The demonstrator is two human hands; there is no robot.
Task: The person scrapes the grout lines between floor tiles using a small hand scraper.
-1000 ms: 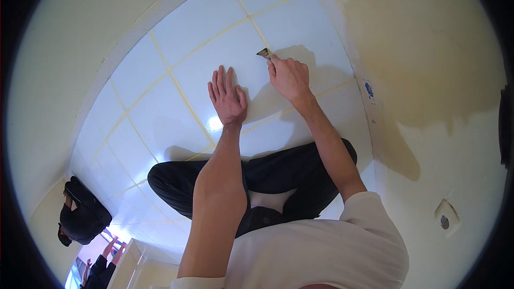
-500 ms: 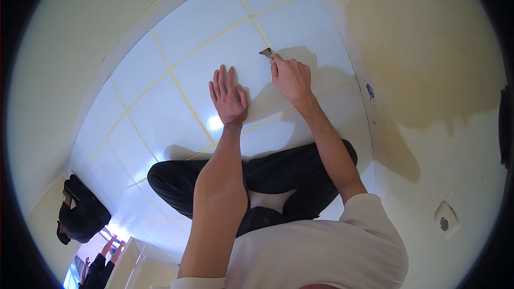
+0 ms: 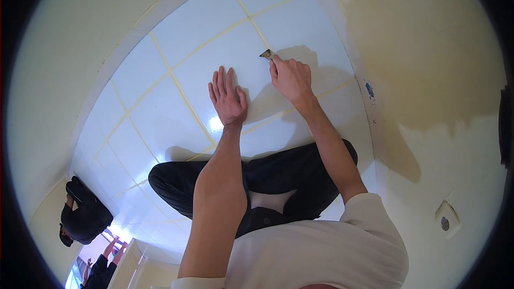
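Note:
My right hand is closed around the handle of a small scraper, whose flat, dark, dirty-looking blade points up and to the left. The blade is just below a yellowish grout line between pale tiles; I cannot tell whether it touches the floor. Most of the handle is hidden inside my fist. To the left, my left hand lies flat on the tiled floor, palm down with fingers stretched forward, holding nothing.
Walls curve around the floor, with a low baseboard on the right. A recessed fitting sits in the right wall. At the far left a person in black crouches by the wall; another person shows near a bright doorway.
Both hands hold nearly the same place, with the scraper almost unmoved. The picture has shifted very slightly.

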